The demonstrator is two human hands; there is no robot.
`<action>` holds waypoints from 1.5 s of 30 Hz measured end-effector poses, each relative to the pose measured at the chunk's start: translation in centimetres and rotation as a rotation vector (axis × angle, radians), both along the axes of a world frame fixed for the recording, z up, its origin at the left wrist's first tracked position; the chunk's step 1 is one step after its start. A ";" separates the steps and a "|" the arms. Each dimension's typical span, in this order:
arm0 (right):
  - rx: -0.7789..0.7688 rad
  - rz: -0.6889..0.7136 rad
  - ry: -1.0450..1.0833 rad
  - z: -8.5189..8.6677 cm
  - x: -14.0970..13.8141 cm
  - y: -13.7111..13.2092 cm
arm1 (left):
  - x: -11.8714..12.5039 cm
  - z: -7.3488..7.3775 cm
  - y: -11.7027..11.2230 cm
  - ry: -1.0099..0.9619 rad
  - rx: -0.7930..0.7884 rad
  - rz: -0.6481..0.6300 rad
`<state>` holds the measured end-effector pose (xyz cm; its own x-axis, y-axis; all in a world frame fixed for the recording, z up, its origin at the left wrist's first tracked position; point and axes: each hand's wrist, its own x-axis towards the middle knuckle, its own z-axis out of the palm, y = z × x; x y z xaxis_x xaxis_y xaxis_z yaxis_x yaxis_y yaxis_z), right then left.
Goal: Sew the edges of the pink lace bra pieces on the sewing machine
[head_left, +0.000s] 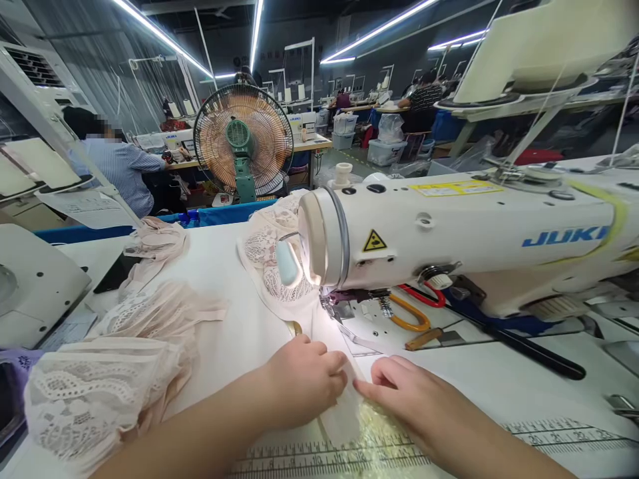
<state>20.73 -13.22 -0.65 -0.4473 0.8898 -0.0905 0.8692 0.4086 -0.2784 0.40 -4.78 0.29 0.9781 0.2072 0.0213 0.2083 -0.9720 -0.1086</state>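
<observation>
A pale pink lace bra [264, 249] lies under the head of a white JUKI sewing machine [389, 226], its thin band running toward me from the lit needle area. My left hand [307, 379] is closed on the band, fingers curled over the fabric just in front of the presser foot. At the band's right edge, my right hand [409, 392] pinches the fabric between thumb and forefinger. The fingertips are partly hidden. A narrow strip [359, 339] runs from the needle area over the metal plate.
More lace bras [100, 386] are piled at the left. Scissors with orange handles [412, 313] and a black-handled tool [539, 349] lie under the machine arm. A printed ruler [324, 459] crosses the front. Beyond the table stand a fan [239, 143] and a seated person [122, 166].
</observation>
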 end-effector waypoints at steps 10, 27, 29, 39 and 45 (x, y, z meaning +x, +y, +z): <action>0.082 0.022 -0.092 -0.8 -0.4 2.0 | -0.7 0.1 1.5 -0.086 0.082 0.033; -0.168 -0.130 -0.386 2.2 -3.3 5.0 | -0.9 0.8 3.3 -0.051 -0.039 0.126; -0.214 -0.134 -0.424 2.7 -3.8 5.2 | -0.8 0.5 3.4 -0.042 -0.001 0.143; -0.236 -0.174 -0.433 2.7 -4.5 5.3 | -1.2 -0.6 4.1 -0.050 0.047 0.139; -0.250 -0.210 -0.418 2.9 -4.8 5.5 | -1.0 -0.5 4.2 -0.014 0.026 0.154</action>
